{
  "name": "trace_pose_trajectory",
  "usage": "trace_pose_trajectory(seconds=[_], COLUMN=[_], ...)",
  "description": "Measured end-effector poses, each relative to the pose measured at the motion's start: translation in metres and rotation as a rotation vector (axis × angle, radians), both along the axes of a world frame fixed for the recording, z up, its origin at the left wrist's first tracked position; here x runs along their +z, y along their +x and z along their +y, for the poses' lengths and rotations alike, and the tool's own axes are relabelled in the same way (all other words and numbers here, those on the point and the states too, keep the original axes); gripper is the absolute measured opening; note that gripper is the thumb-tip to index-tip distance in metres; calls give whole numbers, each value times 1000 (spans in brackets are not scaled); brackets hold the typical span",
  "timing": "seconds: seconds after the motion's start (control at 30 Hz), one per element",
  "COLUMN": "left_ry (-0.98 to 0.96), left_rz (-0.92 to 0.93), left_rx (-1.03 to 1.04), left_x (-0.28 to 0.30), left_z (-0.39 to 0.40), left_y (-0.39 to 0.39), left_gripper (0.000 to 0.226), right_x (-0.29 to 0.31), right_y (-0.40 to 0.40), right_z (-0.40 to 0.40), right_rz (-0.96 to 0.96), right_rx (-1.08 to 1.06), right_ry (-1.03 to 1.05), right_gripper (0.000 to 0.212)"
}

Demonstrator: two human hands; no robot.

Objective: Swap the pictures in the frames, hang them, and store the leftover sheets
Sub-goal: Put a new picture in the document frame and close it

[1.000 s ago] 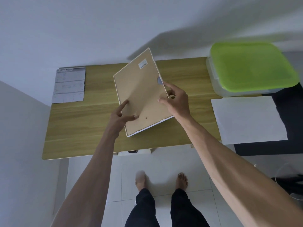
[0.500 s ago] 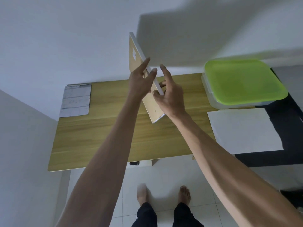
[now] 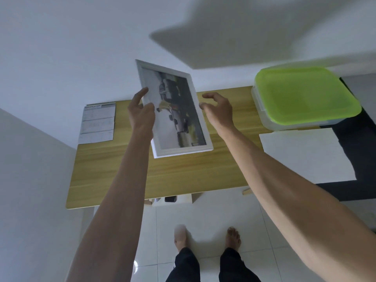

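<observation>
Now frame (image 3: 174, 110) face-up, long axis slanted

**Colours around the wooden table**

The table (image 3: 183, 176) is pale yellow-brown with lengthwise wood grain. Above it, a white picture frame (image 3: 184, 152) shows a grey, dark and yellow-brown photograph. At the table's far left corner lies a grey-white printed sheet (image 3: 98, 123) with a dark heading. At its right end sit a clear box with lime-green lid (image 3: 305, 96), a plain white sheet (image 3: 305, 155) and a black surface (image 3: 364, 159).
</observation>
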State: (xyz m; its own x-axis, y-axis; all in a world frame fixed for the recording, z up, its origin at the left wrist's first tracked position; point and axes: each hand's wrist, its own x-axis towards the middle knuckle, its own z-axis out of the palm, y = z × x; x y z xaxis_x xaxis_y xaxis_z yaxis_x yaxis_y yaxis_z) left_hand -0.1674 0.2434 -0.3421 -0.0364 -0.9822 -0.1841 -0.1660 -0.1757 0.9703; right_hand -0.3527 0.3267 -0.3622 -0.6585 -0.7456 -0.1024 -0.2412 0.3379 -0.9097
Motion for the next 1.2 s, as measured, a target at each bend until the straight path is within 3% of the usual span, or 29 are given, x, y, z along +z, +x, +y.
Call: trace_pose_trajectory(seconds=[0.13, 0.23, 0.47, 0.73, 1.2], left_ry=[57, 98, -12, -229, -618], left_rz=[89, 130, 178, 313, 415], left_rx=[-32, -57, -124, -269, -216], left_x=[-20, -41, -27, 72, 298], left_z=[5, 10, 17, -18, -64], left_y=[18, 25, 12, -13, -55], left_gripper=[63, 67, 67, 84, 85], right_x=[-18, -36, -27, 88, 316], right_y=[-7, -4, -7, -41, -79], right_z=[3, 8, 16, -13, -64], right_rz=[-270, -360, -218, -153, 17], right_rx=[-32, -114, -156, -150, -68], right_ry=[6, -73, -225, -478, -863], right_gripper=[28, 28, 41, 52, 52])
